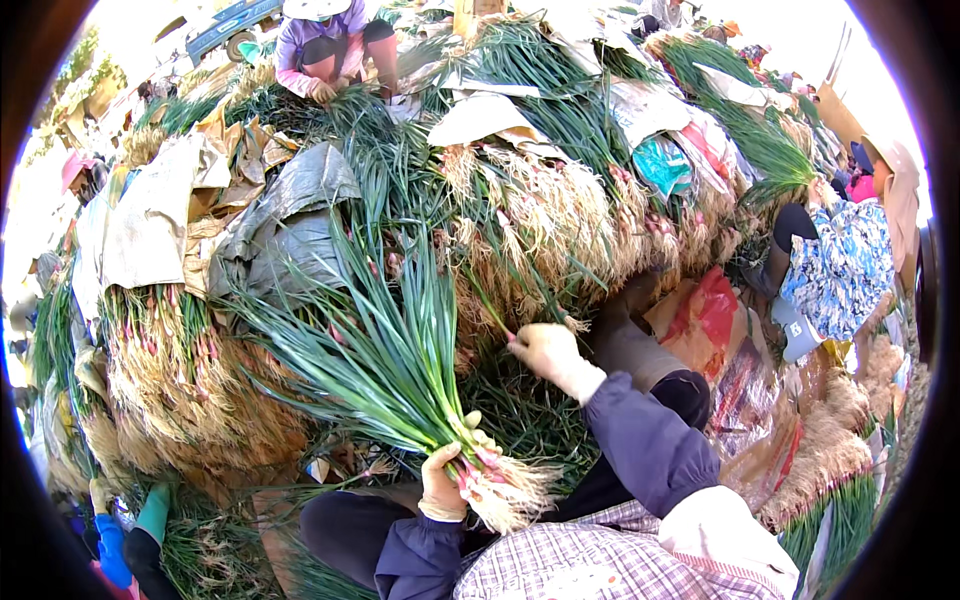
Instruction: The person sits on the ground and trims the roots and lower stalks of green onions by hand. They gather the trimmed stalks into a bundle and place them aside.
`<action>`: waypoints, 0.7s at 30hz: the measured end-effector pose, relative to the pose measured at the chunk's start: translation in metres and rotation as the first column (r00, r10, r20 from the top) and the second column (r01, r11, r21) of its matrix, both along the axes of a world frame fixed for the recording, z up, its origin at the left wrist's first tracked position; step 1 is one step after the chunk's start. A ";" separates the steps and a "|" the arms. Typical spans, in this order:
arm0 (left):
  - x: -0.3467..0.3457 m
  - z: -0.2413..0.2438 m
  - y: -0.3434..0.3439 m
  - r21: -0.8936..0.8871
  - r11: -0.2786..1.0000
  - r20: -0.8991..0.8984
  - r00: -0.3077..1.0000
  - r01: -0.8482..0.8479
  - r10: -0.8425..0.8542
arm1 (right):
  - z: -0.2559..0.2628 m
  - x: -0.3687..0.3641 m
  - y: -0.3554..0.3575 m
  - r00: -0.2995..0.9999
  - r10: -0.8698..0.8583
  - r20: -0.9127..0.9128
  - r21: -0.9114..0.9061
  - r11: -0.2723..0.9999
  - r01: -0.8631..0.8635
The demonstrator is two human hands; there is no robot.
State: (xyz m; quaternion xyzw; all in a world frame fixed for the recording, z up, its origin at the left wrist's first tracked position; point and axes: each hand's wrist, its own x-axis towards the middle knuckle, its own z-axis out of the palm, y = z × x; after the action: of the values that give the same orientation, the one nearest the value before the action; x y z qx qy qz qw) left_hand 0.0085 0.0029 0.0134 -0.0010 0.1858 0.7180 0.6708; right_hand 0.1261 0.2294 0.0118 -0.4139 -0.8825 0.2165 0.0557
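My left hand, in a pale glove, grips a thick bunch of green onions just above the pink bulbs. Their long leaves fan up and to the left, and the whitish roots hang out at the lower right of the fist. To the right and higher up, my right hand pinches a single onion stalk at its pink bulb end. Its leaf end points up toward the large pile of onions, whose roots face me.
Stacked onions under cloth sacks stand on the left. Loose leaves cover the ground between my knees. Red and clear plastic sheeting lies at right, near rows of rooted onions. Other people work at the back and right.
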 end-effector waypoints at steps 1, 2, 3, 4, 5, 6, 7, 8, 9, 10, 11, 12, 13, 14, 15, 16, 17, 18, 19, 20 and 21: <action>0.002 0.003 -0.002 -0.004 0.999 0.010 0.999 -0.043 0.043 | 0.003 -0.001 -0.011 0.999 0.039 -0.036 -0.025 0.999 -0.040; 0.002 0.007 -0.002 -0.033 0.998 -0.076 0.995 -0.061 0.058 | 0.011 0.008 -0.021 0.987 0.034 -0.159 -0.461 0.881 -0.105; 0.002 0.004 0.001 -0.112 0.993 -0.078 0.996 -0.042 0.033 | 0.014 0.018 -0.041 0.954 -0.005 -0.301 -0.686 0.696 -0.212; 0.001 -0.007 0.002 -0.123 0.992 -0.038 0.999 -0.017 0.012 | 0.025 0.022 -0.056 0.958 0.170 -0.231 -0.706 0.648 -0.286; 0.002 -0.018 0.002 -0.134 0.991 0.003 1.000 0.009 -0.009 | 0.002 0.031 -0.073 0.887 0.324 -0.329 -0.613 0.641 -0.462; 0.002 -0.012 0.001 -0.016 0.999 -0.004 1.000 0.029 -0.029 | 0.003 0.033 -0.075 0.900 0.314 -0.301 -0.636 0.638 -0.435; 0.003 -0.013 0.001 -0.058 0.998 -0.011 0.999 0.033 -0.034 | 0.006 0.033 -0.077 0.913 0.305 -0.271 -0.658 0.633 -0.407; 0.004 -0.016 0.001 -0.101 0.994 -0.017 0.999 0.037 -0.039 | 0.010 0.029 -0.069 0.952 0.180 -0.249 -0.774 0.553 -0.307; 0.005 -0.016 0.002 -0.138 0.990 -0.024 0.999 0.043 -0.046 | 0.015 0.025 -0.059 0.977 0.058 -0.204 -0.867 0.452 -0.207; 0.006 -0.014 0.003 -0.150 0.987 -0.010 0.998 0.064 -0.066 | 0.003 0.021 -0.054 0.934 -0.029 -0.357 -0.834 0.460 -0.304; 0.007 -0.012 0.005 -0.140 0.987 -0.019 0.997 0.077 -0.080 | -0.009 0.014 -0.055 0.884 -0.040 -0.466 -0.699 0.630 -0.340; 0.007 -0.012 0.005 -0.137 0.987 -0.027 0.996 0.080 -0.084 | -0.001 -0.002 -0.059 0.922 -0.014 -0.386 -0.736 0.607 -0.299; 0.007 -0.011 0.005 -0.130 0.988 -0.039 0.995 0.082 -0.088 | 0.009 -0.015 -0.060 0.951 0.017 -0.308 -0.766 0.589 -0.258; 0.007 -0.013 0.002 -0.096 0.994 -0.036 0.998 0.051 -0.054 | 0.011 -0.021 -0.063 0.968 -0.118 -0.222 -0.935 0.308 -0.177; 0.008 -0.004 0.000 -0.100 0.994 0.001 0.999 0.034 -0.034 | 0.019 -0.020 -0.064 0.956 -0.189 -0.225 -0.965 0.181 -0.191; 0.009 -0.001 -0.002 -0.113 0.993 0.005 0.999 0.033 -0.032 | 0.010 -0.016 -0.065 0.919 -0.182 -0.349 -0.909 0.306 -0.284; 0.008 0.001 -0.003 -0.126 0.992 0.010 0.999 0.031 -0.030 | -0.007 -0.012 -0.066 0.870 -0.160 -0.466 -0.828 0.425 -0.365; 0.007 -0.001 -0.004 -0.126 0.990 -0.004 0.998 0.068 -0.069 | -0.007 -0.012 -0.069 0.818 -0.123 -0.562 -0.724 0.550 -0.416; 0.008 0.000 -0.005 -0.145 0.985 -0.009 0.996 0.091 -0.093 | -0.004 -0.007 -0.069 0.928 0.045 -0.369 -0.664 0.686 -0.297; 0.009 -0.012 -0.007 -0.181 0.981 -0.016 0.997 0.073 -0.078 | -0.002 -0.007 -0.071 0.906 0.310 -0.287 -0.316 0.863 -0.395; 0.012 -0.016 -0.006 -0.213 0.975 -0.024 0.998 0.059 -0.066 | 0.010 -0.011 -0.076 0.855 0.508 -0.101 0.075 0.861 -0.503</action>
State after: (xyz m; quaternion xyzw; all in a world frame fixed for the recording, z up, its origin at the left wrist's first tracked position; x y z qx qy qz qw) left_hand 0.0204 -0.0030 -0.0027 -0.0557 0.2716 0.6726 0.6861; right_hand 0.1155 0.1532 0.0218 -0.1530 -0.9600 0.2273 0.0580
